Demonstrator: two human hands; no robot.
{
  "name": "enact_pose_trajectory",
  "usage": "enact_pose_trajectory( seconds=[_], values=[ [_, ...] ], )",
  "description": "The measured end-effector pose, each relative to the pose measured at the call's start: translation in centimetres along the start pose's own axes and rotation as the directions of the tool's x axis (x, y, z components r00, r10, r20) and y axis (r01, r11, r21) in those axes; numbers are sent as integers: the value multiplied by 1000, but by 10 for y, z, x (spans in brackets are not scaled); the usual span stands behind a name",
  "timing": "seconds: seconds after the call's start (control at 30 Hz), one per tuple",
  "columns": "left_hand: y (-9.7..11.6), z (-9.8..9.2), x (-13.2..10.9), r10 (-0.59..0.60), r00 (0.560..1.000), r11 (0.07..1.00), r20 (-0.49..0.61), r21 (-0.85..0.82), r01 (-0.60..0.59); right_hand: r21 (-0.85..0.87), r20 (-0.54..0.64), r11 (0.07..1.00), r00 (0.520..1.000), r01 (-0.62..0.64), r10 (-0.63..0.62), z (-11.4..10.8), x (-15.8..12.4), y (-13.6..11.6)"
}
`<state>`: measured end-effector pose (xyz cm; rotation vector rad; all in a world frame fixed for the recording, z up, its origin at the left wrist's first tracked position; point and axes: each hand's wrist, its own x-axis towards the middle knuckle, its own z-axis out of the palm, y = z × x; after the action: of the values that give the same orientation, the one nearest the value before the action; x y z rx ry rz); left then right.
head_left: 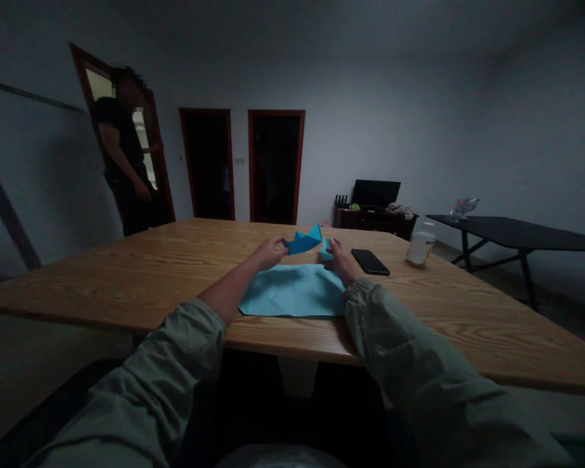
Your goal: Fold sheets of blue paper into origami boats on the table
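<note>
The left hand pinches a folded blue paper, which lies at its 3 o'clock, long axis sideways. The nearer right hand touches a small blue piece; any grip is unclear. A pale blue sheet lies below.

the black smartphone lies just beside the right hand, blocking its path rightward.

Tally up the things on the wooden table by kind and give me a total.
Flat light blue paper sheet: 1
Folded blue paper: 1
Black smartphone: 1
White bottle: 1
Total: 4
The small blue piece by the right hand is not counted; it may be part of the folded paper.
</note>
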<state>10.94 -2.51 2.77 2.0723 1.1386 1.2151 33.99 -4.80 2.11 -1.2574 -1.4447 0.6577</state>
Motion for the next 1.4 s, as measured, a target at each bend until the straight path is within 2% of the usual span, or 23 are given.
enact_pose_trajectory(
  seconds=[0.07, 0.17, 0.3, 0.4, 0.5, 0.67, 0.8, 0.93, 1.17, 1.3, 1.4],
  values=[
    [7, -3, -7, -14, 998, 987, 60, -157, 23, 234, 67, 966, 993, -109, 96, 1, -4, -7],
    [15, -4, -14, -9, 993, 958, 118, -283, 42, 409, 94, 904, 991, -122, 91, 7, -10, -17],
    [28, -2, -16, 9, 999, 894, 44, -447, 11, 449, 53, 892, 998, -53, 32, 15, -17, -31],
    [35, 0, -15, -32, 999, 814, -3, -580, 25, 467, 27, 884, 999, 15, -31, 20, -20, -40],
    [37, 2, -14, -82, 996, 764, 46, -638, 92, 487, -9, 870, 997, 77, -83, 23, -21, -46],
    [36, 3, -16, -124, 980, 761, 154, -619, 193, 586, -44, 805, 995, 99, -90, 23, -24, -51],
    [36, 2, -16, -76, 985, 751, 152, -641, 157, 537, -43, 833, 991, 132, -130, 22, -26, -53],
    [33, -2, -15, -60, 993, 707, 106, -698, 118, 478, 49, 865, 978, 156, -203, 22, -26, -47],
    [30, -1, -14, -134, 990, 860, 49, -491, 141, 320, 80, 932, 975, 172, -207, 19, -22, -37],
    [33, 3, -15, -104, 993, 848, 51, -517, 115, 153, 161, 965, 958, 214, -237, 19, -21, -32],
    [35, 6, -16, -135, 990, 835, 49, -532, 140, 77, 169, 957, 942, 281, -290, 21, -21, -30]
  ],
)
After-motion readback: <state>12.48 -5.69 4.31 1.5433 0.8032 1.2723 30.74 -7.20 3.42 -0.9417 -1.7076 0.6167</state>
